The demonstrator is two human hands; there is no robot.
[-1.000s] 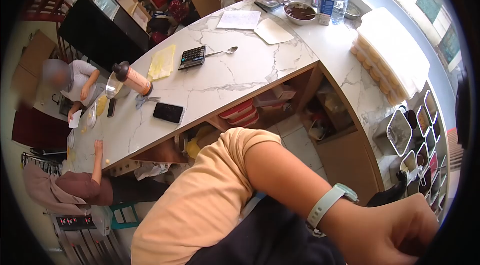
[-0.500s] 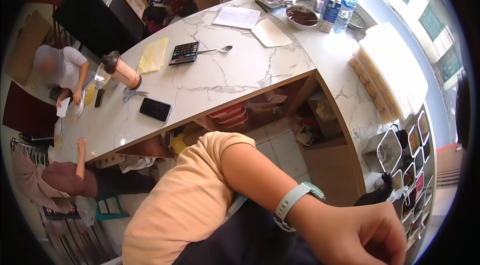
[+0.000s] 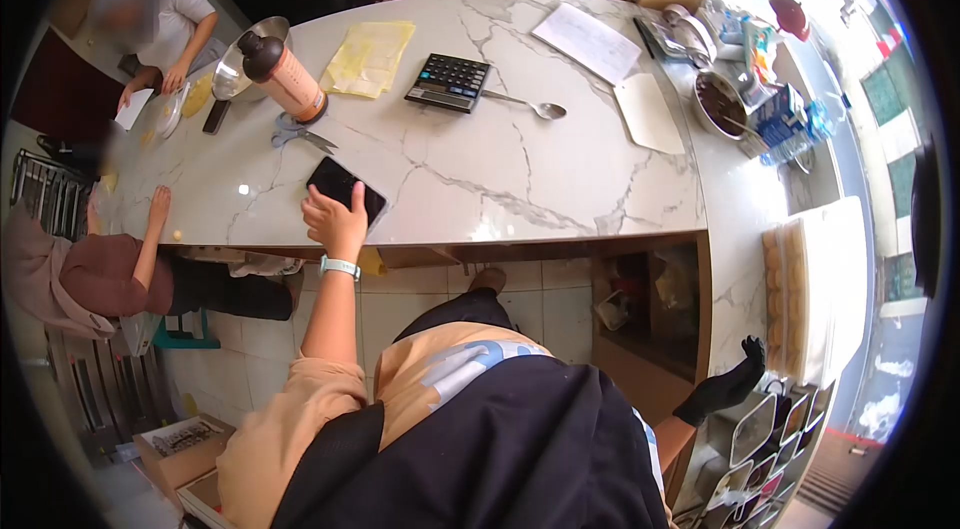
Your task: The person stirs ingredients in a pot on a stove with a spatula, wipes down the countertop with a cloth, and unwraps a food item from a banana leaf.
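Observation:
My left hand (image 3: 335,223), bare and with a pale watch at the wrist, is on the black smartphone (image 3: 345,185) near the counter's front edge. Its thumb lies over the screen and the fingers are around the near left corner. The phone rests on the marble counter (image 3: 450,179). Grey-handled scissors (image 3: 300,136) lie just behind it. Off to the right, my right hand (image 3: 735,384) wears a black glove. Its fingers are extended and hold nothing I can see, above the side counter beside metal containers (image 3: 752,427).
A calculator (image 3: 447,82), spoon (image 3: 525,104), yellow sheets (image 3: 370,57) and brown-capped bottle (image 3: 285,79) are on the counter. A bowl of dark brown mixture (image 3: 718,101) stands at back right, stacked trays (image 3: 825,279) nearer. Two people (image 3: 110,264) sit or stand at the left.
My left hand has swung from the lower right across to the phone on the counter. My view has turned, and my gloved right hand now shows fully at the right.

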